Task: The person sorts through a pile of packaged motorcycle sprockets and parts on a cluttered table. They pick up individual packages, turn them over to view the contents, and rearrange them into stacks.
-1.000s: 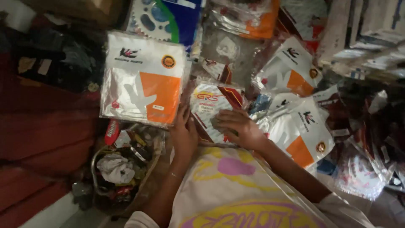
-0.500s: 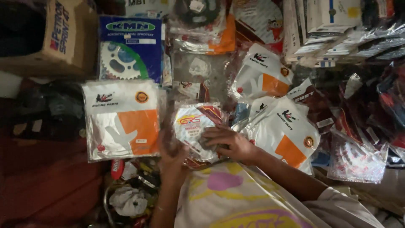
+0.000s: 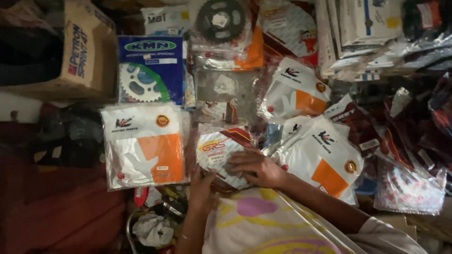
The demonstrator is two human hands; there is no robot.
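Note:
A clear-wrapped sprocket packet [image 3: 217,149] with a white, red and orange card lies in the middle of a pile of packets. My left hand [image 3: 202,187] grips its lower left edge from below. My right hand [image 3: 256,168] lies across its lower right part, fingers spread over the wrap and pointing left. A large pale yellow bag [image 3: 263,221] with pink and purple shapes sits in the foreground between my forearms, hiding part of my left forearm.
A white-and-orange packet [image 3: 143,146] lies to the left, and another [image 3: 325,160] to the right. Above are a blue sprocket packet [image 3: 150,70], a black sprocket in a clear bag [image 3: 221,21], a cardboard box [image 3: 84,51] and stacked white boxes [image 3: 358,28]. Crumpled paper [image 3: 150,230] sits bottom left.
The view has tilted upward, bringing the cardboard box and upper packets into sight. Both hands stay on the middle packet, the right hand sliding a little lower on it.

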